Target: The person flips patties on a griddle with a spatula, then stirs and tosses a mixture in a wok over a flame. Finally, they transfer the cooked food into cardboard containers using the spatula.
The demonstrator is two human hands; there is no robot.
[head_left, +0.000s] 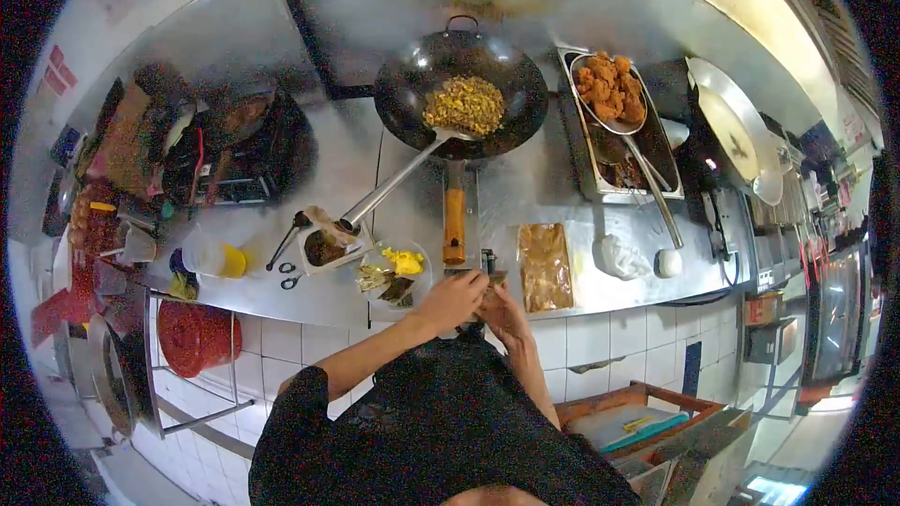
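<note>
My left hand [455, 303] and my right hand [503, 312] meet at the counter's front edge, just below the wooden handle [454, 225] of a dark wok [394, 98]. Both have their fingers closed around something small that I cannot make out. Chopped yellow-brown food [465, 104] lies in the wok, with the head of a long metal ladle [398, 178] resting in it. Left of my hands is a clear bag or plate with yellow food [404, 261] and dark packets. A flat brown packet [545, 267] lies to their right.
Fried pieces [609, 89] fill a strainer over a metal tray [585, 164] at the right. A white plastic bag [622, 257] lies nearer. Left are a small box [328, 248], scissors [290, 276] and a yellow-filled container [214, 258]. Below stand a red bucket [195, 335] and an open drawer [567, 405].
</note>
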